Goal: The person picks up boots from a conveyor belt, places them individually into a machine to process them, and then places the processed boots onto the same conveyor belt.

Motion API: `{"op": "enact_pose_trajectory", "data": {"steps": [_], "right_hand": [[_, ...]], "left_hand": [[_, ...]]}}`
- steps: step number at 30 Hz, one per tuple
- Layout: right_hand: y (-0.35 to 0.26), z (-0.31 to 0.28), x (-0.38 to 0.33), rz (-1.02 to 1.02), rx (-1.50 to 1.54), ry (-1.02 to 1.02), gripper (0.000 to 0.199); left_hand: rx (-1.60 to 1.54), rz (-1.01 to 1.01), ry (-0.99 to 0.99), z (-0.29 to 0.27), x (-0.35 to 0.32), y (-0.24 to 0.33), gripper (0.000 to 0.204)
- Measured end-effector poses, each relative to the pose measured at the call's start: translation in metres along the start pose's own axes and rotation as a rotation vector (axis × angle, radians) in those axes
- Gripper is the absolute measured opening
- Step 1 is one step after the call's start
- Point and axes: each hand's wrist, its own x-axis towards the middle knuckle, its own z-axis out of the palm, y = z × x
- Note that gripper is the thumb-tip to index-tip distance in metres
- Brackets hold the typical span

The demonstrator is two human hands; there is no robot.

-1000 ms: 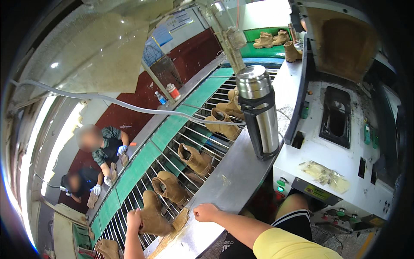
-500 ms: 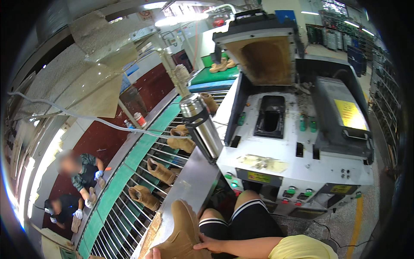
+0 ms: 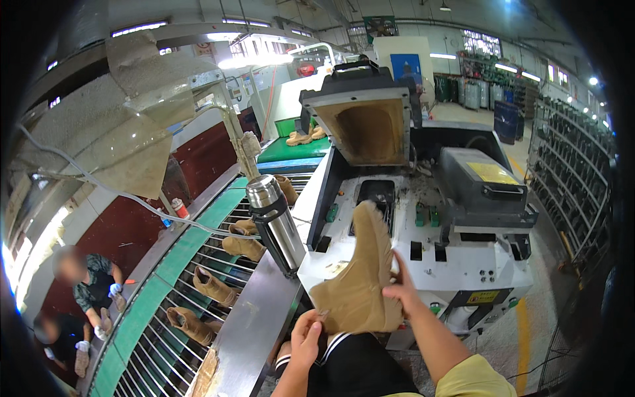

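A tan boot (image 3: 360, 291) is held up between my hands, toe pointing upward, above my lap and in front of the white pressing machine (image 3: 347, 248). My right hand (image 3: 402, 289) grips it from the right, thumb on the side and the other fingers partly hidden behind. At the lower left, my left hand (image 3: 307, 336) has its fingers closed on the boot near the shaft opening. The machine's hinged lid (image 3: 360, 126) stands raised, and the boot partly covers the dark recess (image 3: 377, 190) below it.
A steel thermos (image 3: 274, 225) stands on the metal ledge (image 3: 261, 311). To its left, several tan boots (image 3: 215, 288) lie on a roller conveyor (image 3: 149, 331). Beyond, two people work at a green strip (image 3: 142, 301). At right are a black-covered machine unit (image 3: 486, 192) and racks (image 3: 572, 172).
The boot has risen from low by the ledge to in front of the machine, carried rightward in both hands. My left hand now shows more fully. The view has shifted too.
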Motion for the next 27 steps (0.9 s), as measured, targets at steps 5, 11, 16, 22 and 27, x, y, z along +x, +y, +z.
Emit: {"op": "enact_pose_trajectory", "data": {"steps": [5,11,16,22,27], "right_hand": [[-0.059,-0.005,0.103,-0.209,-0.524,0.349,0.102],[-0.108,-0.029,0.224,-0.020,-1.120,0.652,0.104],[-0.084,-0.010,0.310,0.119,-1.455,0.652,0.106],[-0.042,-0.026,0.360,0.292,-1.535,0.693,0.104],[-0.022,-0.072,0.370,0.220,-1.582,0.706,0.097]], "left_hand": [[0.058,-0.144,0.110,-0.053,0.010,-0.122,0.014],[0.071,-0.518,-0.111,-0.082,-0.001,-0.220,0.015],[0.078,-0.686,0.013,-0.103,0.004,-0.222,0.017],[-0.040,-0.687,0.050,-0.100,0.010,-0.217,0.017],[-0.073,-0.745,-0.057,-0.095,0.008,-0.217,0.019]]}}
